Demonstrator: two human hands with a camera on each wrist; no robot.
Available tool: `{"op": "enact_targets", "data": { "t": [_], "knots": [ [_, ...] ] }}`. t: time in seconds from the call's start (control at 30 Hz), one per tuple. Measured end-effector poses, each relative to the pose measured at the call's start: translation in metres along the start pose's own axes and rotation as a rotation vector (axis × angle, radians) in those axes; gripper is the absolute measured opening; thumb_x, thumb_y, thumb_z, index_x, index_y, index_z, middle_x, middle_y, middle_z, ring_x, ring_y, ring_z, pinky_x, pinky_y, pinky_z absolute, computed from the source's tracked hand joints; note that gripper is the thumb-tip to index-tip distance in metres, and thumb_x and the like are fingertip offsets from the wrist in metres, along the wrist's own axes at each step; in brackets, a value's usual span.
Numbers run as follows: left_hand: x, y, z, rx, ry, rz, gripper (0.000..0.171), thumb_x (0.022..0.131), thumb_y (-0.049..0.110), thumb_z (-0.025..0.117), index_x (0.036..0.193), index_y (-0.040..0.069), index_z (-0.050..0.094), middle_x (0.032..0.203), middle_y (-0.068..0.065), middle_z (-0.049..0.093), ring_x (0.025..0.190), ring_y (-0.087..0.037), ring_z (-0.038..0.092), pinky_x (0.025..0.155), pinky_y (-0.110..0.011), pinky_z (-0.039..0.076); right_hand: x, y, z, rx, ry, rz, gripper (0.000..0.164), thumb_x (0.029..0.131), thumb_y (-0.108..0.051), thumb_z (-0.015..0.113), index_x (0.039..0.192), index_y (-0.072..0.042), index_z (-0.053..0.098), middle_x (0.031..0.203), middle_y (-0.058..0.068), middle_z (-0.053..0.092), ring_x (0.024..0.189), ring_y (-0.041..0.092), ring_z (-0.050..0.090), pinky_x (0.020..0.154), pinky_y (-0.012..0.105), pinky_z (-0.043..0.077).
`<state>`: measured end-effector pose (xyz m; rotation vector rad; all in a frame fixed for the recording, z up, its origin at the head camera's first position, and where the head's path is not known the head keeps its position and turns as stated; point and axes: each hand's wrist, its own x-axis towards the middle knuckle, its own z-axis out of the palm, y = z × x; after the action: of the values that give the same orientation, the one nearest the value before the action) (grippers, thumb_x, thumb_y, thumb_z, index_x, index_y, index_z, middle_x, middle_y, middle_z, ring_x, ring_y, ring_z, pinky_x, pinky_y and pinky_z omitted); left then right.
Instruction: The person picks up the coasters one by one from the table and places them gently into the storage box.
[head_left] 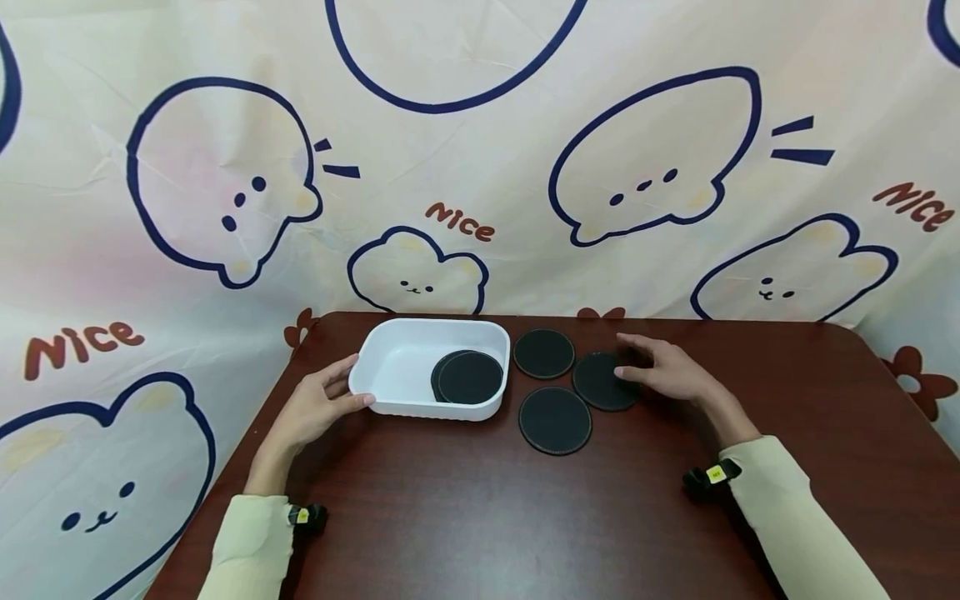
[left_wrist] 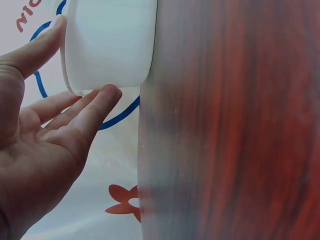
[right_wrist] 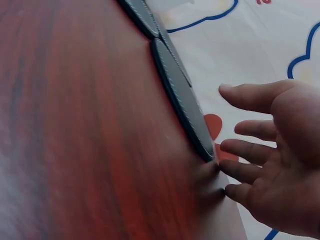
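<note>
Between the left hand's [head_left: 311, 410] straight thumb and fingers sits the tray [head_left: 390, 398] corner, steadied, while the right hand's [head_left: 670, 371] open fingertips [right_wrist: 235, 170] touch a coaster's [head_left: 602, 383] edge.

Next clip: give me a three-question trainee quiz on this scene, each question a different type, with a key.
1. How many round black coasters lie on the dark wooden table outside the white plastic tray?
2. True or false: the left hand grips a coaster.
3. The right hand touches: A) the tray B) the rightmost coaster C) nothing

Key:
1. Three; two more lie inside the tray.
2. False; its fingers and thumb touch the tray's end.
3. B
</note>
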<state>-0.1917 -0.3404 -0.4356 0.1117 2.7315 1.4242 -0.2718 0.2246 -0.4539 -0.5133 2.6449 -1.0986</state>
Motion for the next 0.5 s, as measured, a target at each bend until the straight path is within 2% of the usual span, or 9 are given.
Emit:
{"op": "enact_targets", "data": {
  "t": [0.1, 0.3, 0.4, 0.5],
  "knots": [
    [0.000, 0.001, 0.000, -0.007, -0.004, 0.003, 0.089, 0.097, 0.028, 0.083, 0.167, 0.003, 0.035, 0.165, -0.028, 0.047, 0.144, -0.046, 0.057, 0.104, -0.040, 0.059, 0.001, -0.002, 0.005, -0.069, -0.015, -0.003, 0.076, 0.104, -0.031, 0.072, 0.166, -0.003, 0.038, 0.167, 0.031, 0.040, 0.154, 0.052, 0.039, 0.121, 0.074, 0.036],
    [0.000, 0.005, 0.000, -0.016, -0.010, 0.015, 0.089, 0.097, 0.027, 0.083, 0.167, 0.002, 0.034, 0.163, -0.029, 0.047, 0.143, -0.047, 0.057, 0.104, -0.041, 0.058, 0.000, -0.007, 0.010, -0.132, -0.028, -0.011, 0.076, 0.100, -0.025, 0.077, 0.164, -0.004, 0.043, 0.169, 0.035, 0.033, 0.157, 0.056, 0.032, 0.122, 0.074, 0.033],
    [0.000, 0.006, 0.000, -0.019, -0.009, 0.014, 0.089, 0.097, 0.026, 0.083, 0.167, 0.002, 0.034, 0.164, -0.029, 0.047, 0.143, -0.047, 0.058, 0.105, -0.042, 0.057, 0.001, -0.009, 0.012, -0.162, -0.010, -0.027, 0.072, 0.099, -0.021, 0.079, 0.160, -0.002, 0.048, 0.166, 0.034, 0.040, 0.154, 0.055, 0.038, 0.121, 0.073, 0.037],
    [-0.001, 0.005, 0.000, -0.019, -0.011, 0.010, 0.088, 0.097, 0.026, 0.083, 0.167, 0.002, 0.034, 0.164, -0.029, 0.047, 0.144, -0.046, 0.057, 0.104, -0.039, 0.059, 0.000, -0.010, 0.015, -0.172, 0.015, -0.039, 0.068, 0.097, -0.016, 0.080, 0.157, 0.000, 0.051, 0.160, 0.031, 0.049, 0.147, 0.051, 0.047, 0.119, 0.070, 0.042]
  ]
}}
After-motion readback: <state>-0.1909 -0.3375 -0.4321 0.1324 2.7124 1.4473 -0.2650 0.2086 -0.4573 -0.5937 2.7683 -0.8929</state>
